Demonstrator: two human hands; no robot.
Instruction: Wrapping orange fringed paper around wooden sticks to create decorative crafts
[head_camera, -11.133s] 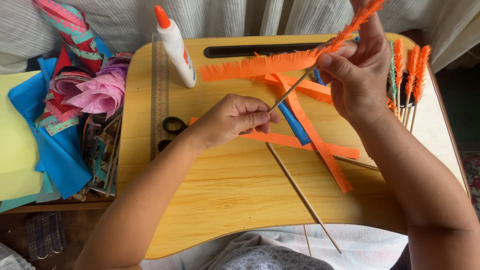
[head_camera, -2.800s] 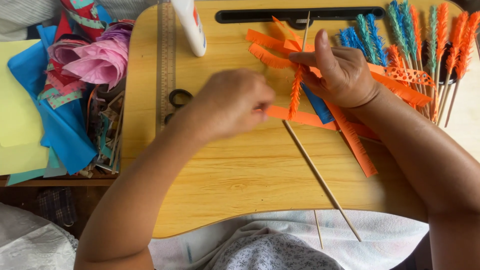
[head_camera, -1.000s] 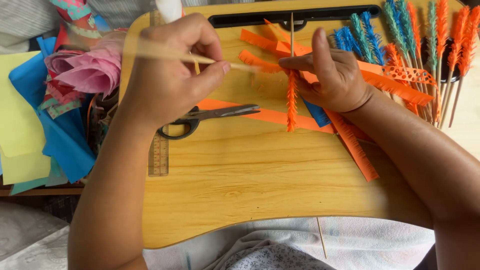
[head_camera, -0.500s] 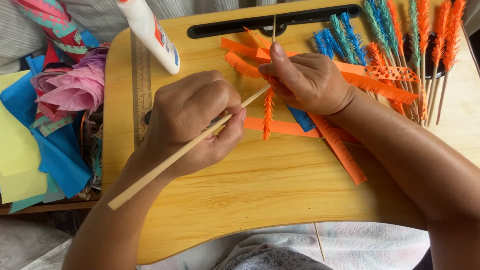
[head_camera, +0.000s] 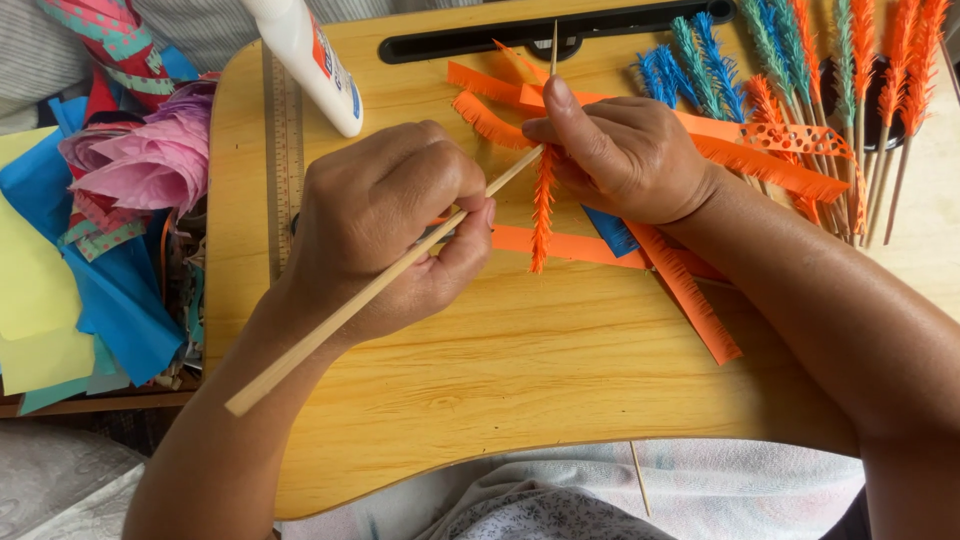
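A bare wooden skewer is gripped in the closed left hand, its tip meeting the fringed orange stem pinched upright by the right hand over the table. Risk noted: excess pressure from the tip could tear or unwind the fringe.

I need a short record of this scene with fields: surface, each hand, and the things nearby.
surface: light wooden lap tray
left hand: grips a long plain wooden stick, its tip meeting the right hand
right hand: pinches a thin stick wrapped in fringed orange paper
under hands: loose fringed orange paper strips
top left: white glue bottle, wooden ruler
top right: finished orange, blue and teal fringed sticks
left side: pile of coloured paper
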